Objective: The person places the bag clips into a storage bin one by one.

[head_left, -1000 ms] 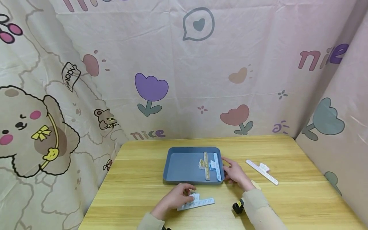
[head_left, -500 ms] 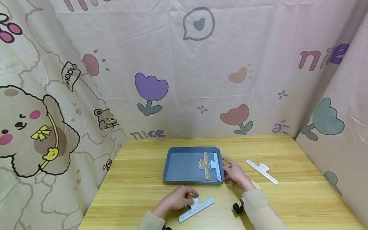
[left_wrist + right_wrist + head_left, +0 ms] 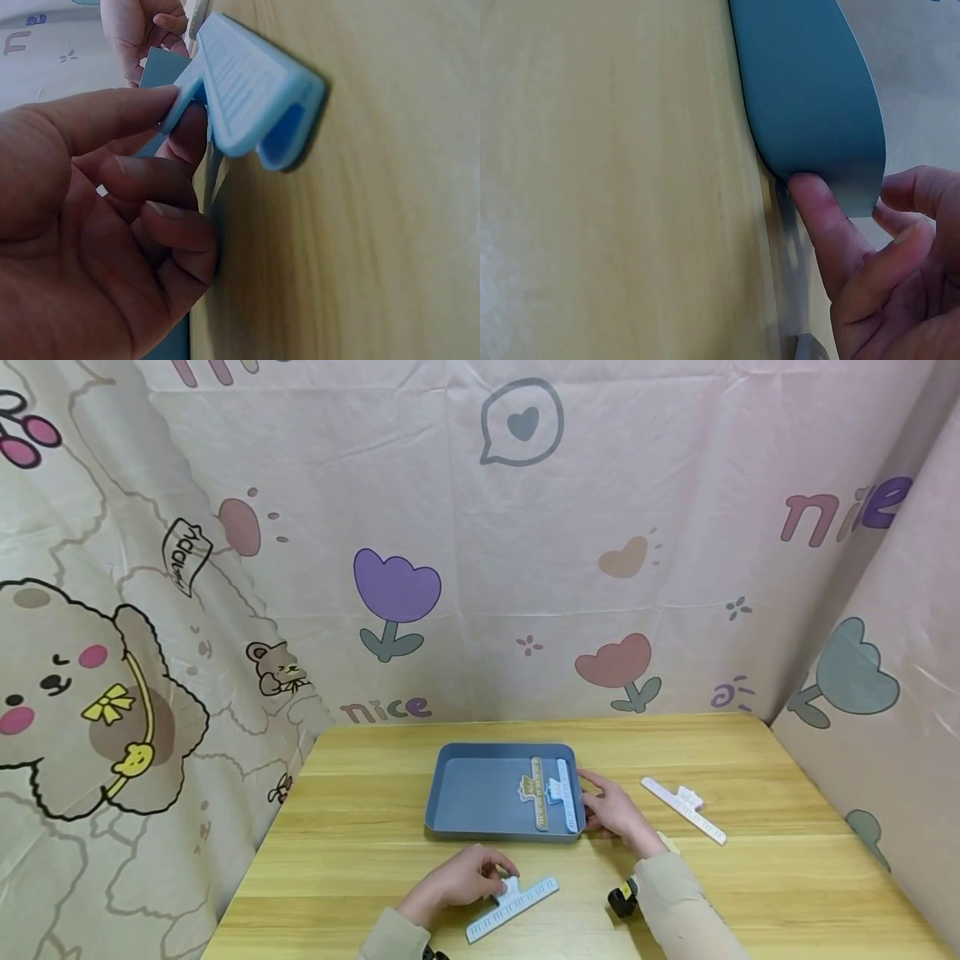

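Note:
My left hand [image 3: 467, 878] pinches the raised handle of a light blue long-jawed clip [image 3: 517, 907] with a piano-key pattern. In the left wrist view, thumb and finger grip the handle of the clip [image 3: 251, 82], whose long bar lies close over the wooden table. At the right side of a blue-grey tray [image 3: 480, 793], my right hand [image 3: 615, 810] holds the wall. The right wrist view shows one finger low against the outside of the tray [image 3: 810, 90] and other fingers at its rim. A gold clip [image 3: 538, 793] and a blue-white clip [image 3: 565, 795] lie side by side in the tray.
A whitish clip [image 3: 684, 811] lies slanted on the wooden table [image 3: 352, 827], right of my right hand. Behind the table and along both sides hangs a printed curtain [image 3: 480, 568].
My left hand has turned the light blue clip to a steeper slant, its left end swinging toward the near table edge. The right hand and tray have stayed put.

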Available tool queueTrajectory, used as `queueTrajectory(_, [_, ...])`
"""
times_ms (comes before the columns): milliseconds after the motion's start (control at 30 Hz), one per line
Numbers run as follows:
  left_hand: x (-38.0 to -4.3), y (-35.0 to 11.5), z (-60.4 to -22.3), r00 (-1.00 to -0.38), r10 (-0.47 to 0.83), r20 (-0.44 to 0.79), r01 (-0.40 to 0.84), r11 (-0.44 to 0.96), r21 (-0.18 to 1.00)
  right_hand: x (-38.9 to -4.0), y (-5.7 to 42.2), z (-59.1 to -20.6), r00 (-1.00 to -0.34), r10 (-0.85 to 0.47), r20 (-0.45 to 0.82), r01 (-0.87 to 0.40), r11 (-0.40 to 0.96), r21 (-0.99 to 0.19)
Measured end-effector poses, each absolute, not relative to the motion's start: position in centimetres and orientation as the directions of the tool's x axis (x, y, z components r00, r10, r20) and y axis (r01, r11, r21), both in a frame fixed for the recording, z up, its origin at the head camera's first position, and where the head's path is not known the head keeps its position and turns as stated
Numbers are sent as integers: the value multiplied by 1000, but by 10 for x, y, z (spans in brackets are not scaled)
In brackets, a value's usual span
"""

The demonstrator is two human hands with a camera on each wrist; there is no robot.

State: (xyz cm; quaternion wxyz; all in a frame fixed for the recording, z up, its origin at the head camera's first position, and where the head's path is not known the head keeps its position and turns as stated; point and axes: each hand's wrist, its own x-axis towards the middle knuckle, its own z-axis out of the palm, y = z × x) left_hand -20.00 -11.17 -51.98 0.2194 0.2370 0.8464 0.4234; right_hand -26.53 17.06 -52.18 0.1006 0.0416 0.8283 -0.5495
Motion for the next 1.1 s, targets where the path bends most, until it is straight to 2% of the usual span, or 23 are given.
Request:
queueTrajectory(233, [-200, -112, -519, -799, 572, -182, 190, 529, 827, -267, 173, -523, -972, -50, -230, 193, 389, -901])
queueTrajectory(700, [-198, -115, -501, -826, 557, -94, 188, 428, 884, -265, 173, -522, -972, -60, -225, 188, 368, -911])
queueTrajectory(1100, [-213, -123, -483, -873, 487, 5, 214, 375, 902, -264, 174, -523, -976, -99, -193, 148, 345, -927])
